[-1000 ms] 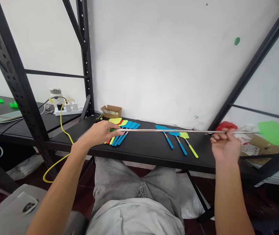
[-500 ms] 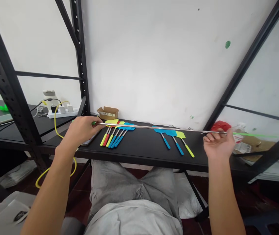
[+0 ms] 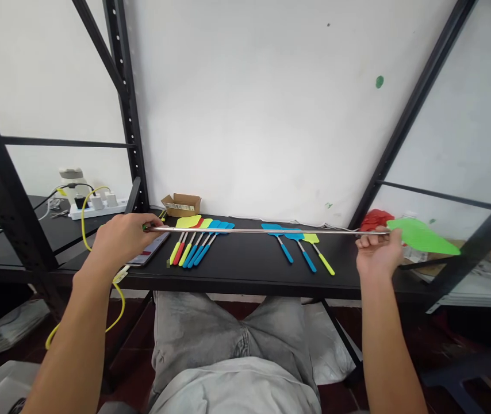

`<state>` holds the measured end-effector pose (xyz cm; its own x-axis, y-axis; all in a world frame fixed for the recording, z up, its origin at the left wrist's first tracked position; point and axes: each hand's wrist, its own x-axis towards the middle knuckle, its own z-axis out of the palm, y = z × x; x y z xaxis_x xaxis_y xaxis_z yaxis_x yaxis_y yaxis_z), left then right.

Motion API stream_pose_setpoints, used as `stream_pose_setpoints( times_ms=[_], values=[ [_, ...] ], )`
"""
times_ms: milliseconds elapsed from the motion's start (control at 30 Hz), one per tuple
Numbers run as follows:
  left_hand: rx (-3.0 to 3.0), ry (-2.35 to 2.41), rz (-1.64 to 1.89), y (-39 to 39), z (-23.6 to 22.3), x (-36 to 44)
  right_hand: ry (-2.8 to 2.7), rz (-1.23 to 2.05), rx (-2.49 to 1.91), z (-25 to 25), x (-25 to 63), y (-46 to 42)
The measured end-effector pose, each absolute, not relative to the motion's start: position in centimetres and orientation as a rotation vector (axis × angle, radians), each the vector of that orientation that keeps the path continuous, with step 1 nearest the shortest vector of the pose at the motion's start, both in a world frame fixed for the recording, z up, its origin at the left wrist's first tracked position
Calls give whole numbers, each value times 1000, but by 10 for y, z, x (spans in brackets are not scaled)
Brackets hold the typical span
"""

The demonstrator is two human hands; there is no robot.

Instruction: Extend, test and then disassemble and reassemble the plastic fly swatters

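A green fly swatter (image 3: 422, 236) with a long metal rod stretches level above the black shelf, held between both hands. My left hand (image 3: 125, 238) is closed on its handle end, mostly covering the green grip. Near the paddle, my right hand (image 3: 379, 250) pinches the rod, palm turned up. Beyond the rod lie two groups of shorter fly swatters. The left group holds several, with yellow, red and blue handles (image 3: 195, 253) side by side. In the right group are two blue swatters (image 3: 300, 236) and a yellow one (image 3: 325, 260), fanned out.
A phone (image 3: 153, 250) lies beside my left hand, with a yellow cable (image 3: 120, 305) hanging over the shelf edge. An open cardboard box (image 3: 181, 205) stands by the wall. Black shelf posts (image 3: 125, 115) rise on both sides. A power strip (image 3: 99, 209) sits at left.
My left hand has moved left along with the handle end, and the rod between my hands has lengthened. The green paddle has turned edge-on and then broad again. The view has shifted right.
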<state>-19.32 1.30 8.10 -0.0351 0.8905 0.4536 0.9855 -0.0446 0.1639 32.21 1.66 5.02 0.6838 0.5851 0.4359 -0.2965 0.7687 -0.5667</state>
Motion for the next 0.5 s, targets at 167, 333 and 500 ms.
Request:
stream_pose_setpoints(
  times_ms=[167,333,500],
  values=[
    [-1965,-2025,-556,14,81,-185,-631,421,-504,50,316,19],
    [-1943,-2029,-542,12,81,-182,-655,404,-491,49,313,20],
    [-1904,-2076,-500,10,84,-182,-684,415,-440,49,309,22]
  ],
)
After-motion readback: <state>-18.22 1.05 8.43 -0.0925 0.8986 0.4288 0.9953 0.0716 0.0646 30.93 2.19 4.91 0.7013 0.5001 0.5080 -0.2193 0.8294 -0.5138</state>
